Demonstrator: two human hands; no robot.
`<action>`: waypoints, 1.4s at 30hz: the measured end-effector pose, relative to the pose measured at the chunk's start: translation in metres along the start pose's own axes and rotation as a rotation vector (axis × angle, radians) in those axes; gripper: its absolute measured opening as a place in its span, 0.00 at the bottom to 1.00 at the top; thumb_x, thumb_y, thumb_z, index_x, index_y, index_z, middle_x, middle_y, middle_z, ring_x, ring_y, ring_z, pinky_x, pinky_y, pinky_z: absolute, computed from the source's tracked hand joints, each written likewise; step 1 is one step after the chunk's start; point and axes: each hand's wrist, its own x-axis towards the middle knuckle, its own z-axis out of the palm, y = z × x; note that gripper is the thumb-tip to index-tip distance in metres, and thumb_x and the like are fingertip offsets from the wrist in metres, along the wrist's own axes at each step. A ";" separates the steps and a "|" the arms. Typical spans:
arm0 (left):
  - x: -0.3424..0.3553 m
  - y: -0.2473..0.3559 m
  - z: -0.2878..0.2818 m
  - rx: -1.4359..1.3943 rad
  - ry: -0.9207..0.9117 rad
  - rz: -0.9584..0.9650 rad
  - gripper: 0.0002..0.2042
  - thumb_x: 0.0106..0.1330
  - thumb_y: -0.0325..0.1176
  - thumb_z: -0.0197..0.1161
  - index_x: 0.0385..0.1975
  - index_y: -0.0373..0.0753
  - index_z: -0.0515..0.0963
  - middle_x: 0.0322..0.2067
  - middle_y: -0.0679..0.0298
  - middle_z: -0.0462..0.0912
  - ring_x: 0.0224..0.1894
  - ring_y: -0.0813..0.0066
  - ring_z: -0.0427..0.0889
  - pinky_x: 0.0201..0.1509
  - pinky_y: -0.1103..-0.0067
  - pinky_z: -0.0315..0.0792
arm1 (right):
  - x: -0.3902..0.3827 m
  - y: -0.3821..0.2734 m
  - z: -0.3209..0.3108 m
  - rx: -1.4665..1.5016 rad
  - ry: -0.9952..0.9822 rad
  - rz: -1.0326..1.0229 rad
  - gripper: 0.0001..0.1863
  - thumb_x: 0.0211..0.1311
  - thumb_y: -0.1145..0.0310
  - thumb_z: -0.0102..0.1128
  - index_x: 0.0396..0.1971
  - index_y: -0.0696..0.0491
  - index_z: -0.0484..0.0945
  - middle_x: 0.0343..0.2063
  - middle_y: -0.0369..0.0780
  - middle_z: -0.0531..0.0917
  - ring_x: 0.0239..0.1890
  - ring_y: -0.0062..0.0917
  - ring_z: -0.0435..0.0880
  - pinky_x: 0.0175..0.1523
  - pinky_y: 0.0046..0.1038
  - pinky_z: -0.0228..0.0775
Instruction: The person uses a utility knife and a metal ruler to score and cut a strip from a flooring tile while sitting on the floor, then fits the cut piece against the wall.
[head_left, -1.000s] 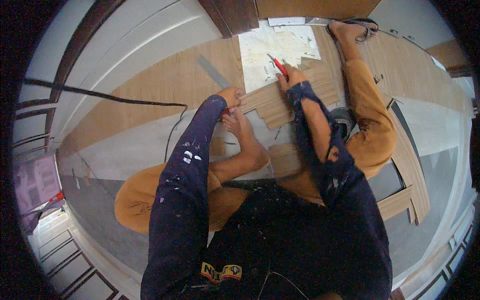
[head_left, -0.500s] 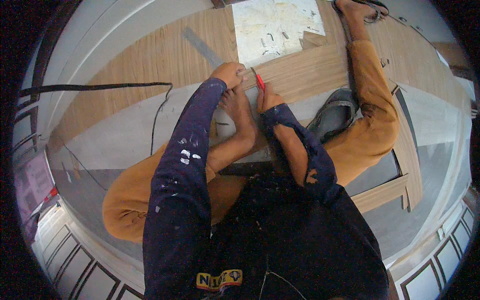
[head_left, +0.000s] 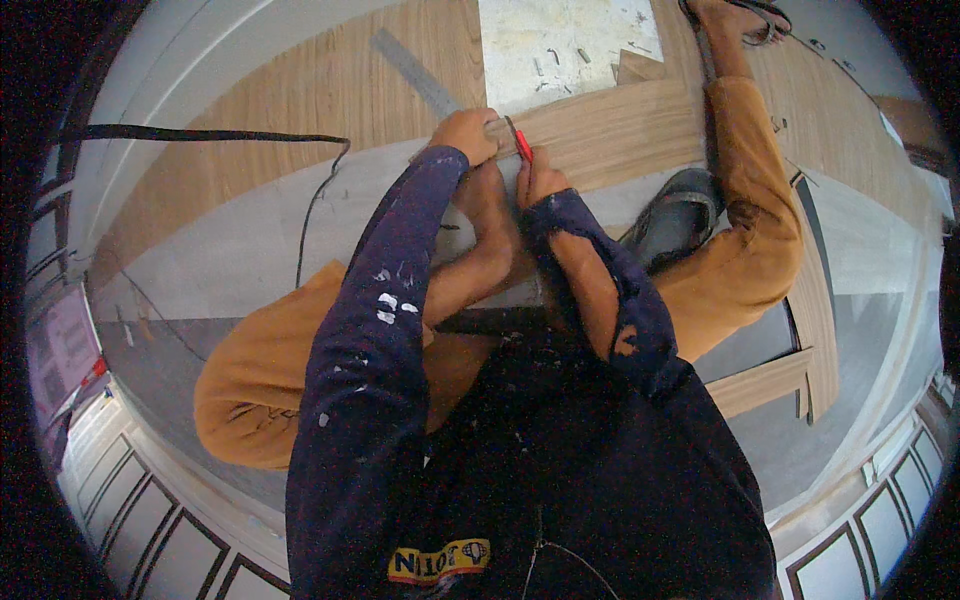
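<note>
My right hand (head_left: 543,181) is closed round a red-handled knife (head_left: 524,146). Its dark, curved blade reaches the left end of a wood-grain strip (head_left: 620,132). Just left of the blade, my left hand (head_left: 468,136) has its fingers curled over that end of the strip; part of the grip is hidden. A grey metal ruler (head_left: 415,70) lies slantwise on the wood-grain sheet (head_left: 300,110), its near end against my left hand. My bare foot is tucked under my left wrist.
A white board (head_left: 560,40) with small offcuts lies beyond the strip. A dark sandal (head_left: 679,220) rests by my right leg. Wood-grain pieces (head_left: 765,385) lie at the right. A black cable (head_left: 220,137) crosses the left side.
The whole view has shifted slightly. Both hands remain at the strip's left end, with the knife still in my right hand and its blade close to my left fingers.
</note>
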 end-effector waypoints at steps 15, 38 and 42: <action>-0.018 -0.001 0.012 0.144 0.150 -0.097 0.19 0.51 0.40 0.71 0.46 0.48 0.83 0.42 0.56 0.85 0.48 0.52 0.81 0.53 0.61 0.75 | -0.002 -0.039 -0.001 -0.252 -0.187 0.046 0.13 0.65 0.65 0.46 0.47 0.54 0.64 0.33 0.62 0.82 0.40 0.59 0.83 0.45 0.55 0.73; -0.023 0.002 0.028 -0.018 0.266 -0.165 0.22 0.47 0.43 0.76 0.46 0.54 0.85 0.41 0.61 0.86 0.51 0.54 0.74 0.57 0.61 0.67 | 0.018 -0.042 -0.007 -0.339 -0.275 0.112 0.18 0.65 0.63 0.47 0.52 0.56 0.67 0.42 0.61 0.82 0.49 0.54 0.82 0.53 0.50 0.74; -0.014 -0.005 0.035 -0.025 0.294 -0.133 0.21 0.47 0.42 0.76 0.45 0.54 0.85 0.41 0.61 0.86 0.51 0.55 0.74 0.58 0.61 0.67 | 0.021 -0.046 -0.011 -0.373 -0.299 0.110 0.21 0.68 0.59 0.43 0.54 0.57 0.69 0.45 0.59 0.82 0.50 0.51 0.82 0.54 0.49 0.74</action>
